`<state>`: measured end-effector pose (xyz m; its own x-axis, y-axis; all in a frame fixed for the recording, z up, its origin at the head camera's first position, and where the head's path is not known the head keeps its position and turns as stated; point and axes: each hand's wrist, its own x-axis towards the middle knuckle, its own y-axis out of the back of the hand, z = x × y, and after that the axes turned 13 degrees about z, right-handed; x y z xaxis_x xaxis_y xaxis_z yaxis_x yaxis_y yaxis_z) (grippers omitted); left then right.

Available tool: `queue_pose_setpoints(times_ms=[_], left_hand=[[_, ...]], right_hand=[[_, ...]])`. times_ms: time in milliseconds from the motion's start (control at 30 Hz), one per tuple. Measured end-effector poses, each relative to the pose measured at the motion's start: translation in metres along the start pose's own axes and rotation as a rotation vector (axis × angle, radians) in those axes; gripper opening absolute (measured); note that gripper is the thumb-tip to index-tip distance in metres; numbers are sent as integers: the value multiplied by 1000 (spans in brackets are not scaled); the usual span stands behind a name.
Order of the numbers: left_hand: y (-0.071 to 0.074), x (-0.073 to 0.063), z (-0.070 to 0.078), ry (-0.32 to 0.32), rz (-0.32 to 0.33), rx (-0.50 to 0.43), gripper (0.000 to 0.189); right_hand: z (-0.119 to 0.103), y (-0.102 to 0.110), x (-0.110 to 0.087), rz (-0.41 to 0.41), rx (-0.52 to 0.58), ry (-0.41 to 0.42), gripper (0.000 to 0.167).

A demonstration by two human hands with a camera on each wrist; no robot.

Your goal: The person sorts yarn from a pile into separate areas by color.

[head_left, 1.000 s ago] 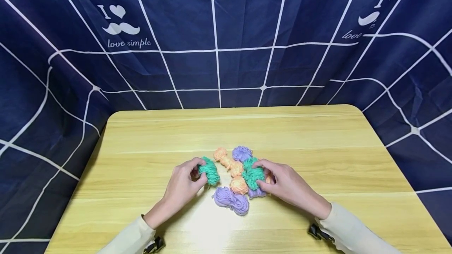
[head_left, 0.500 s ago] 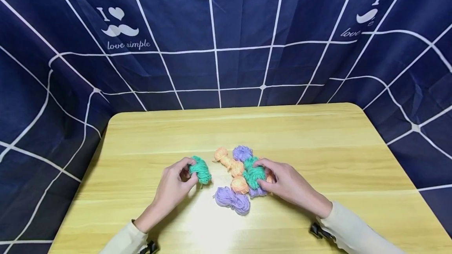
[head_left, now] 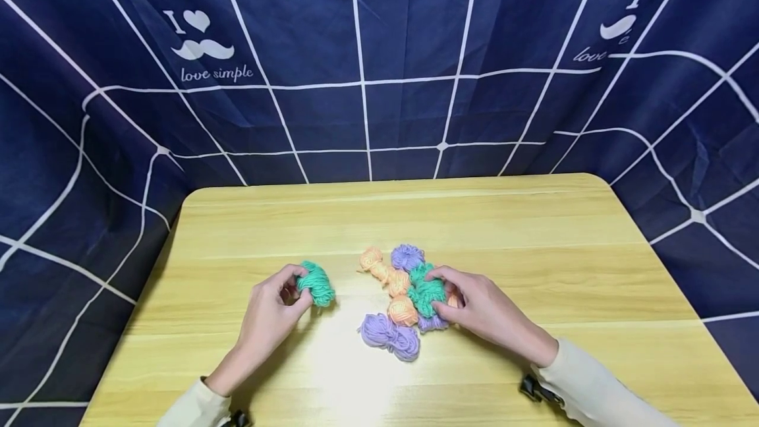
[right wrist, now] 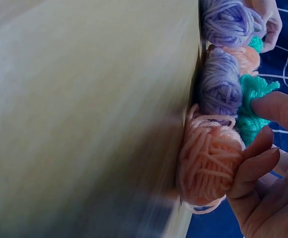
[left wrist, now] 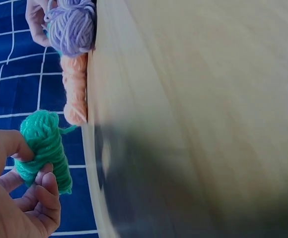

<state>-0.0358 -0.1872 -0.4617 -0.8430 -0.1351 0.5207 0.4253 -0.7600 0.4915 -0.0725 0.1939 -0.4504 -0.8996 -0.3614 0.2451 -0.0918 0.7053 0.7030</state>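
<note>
My left hand [head_left: 268,312] pinches a green skein of yarn [head_left: 316,284], held apart from the pile on its left side. In the left wrist view, thumb and fingers wrap the green skein [left wrist: 47,151], a loose yarn end sticking out. My right hand [head_left: 483,312] grips another green skein [head_left: 425,292] lying on the pile. Beside that hand, the right wrist view has an orange skein [right wrist: 211,163] against its fingers and a purple skein [right wrist: 221,82] further along. A purple skein [head_left: 388,337] lies in front, with orange skeins [head_left: 402,311] behind it.
One more purple skein [head_left: 407,257] sits at the back of the pile, near an orange skein [head_left: 371,259]. Everything lies on a light wooden table [head_left: 237,229]. Dark blue cloth with white lines [head_left: 409,111] hangs around its back and sides.
My left hand has carried its green skein leftward, away from the pile. The right hand and the pile have stayed in place.
</note>
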Motion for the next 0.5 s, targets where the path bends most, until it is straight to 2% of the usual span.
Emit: queue_pose_setpoints(times_ms=[167,500], left_hand=[[7,-1,-7,20,16,28,30],[22,-6,-15,105,68,47,27]], right_hand=[[-1,0,1,1,1,3,39],[-1,0,1,3,-7,5,40]])
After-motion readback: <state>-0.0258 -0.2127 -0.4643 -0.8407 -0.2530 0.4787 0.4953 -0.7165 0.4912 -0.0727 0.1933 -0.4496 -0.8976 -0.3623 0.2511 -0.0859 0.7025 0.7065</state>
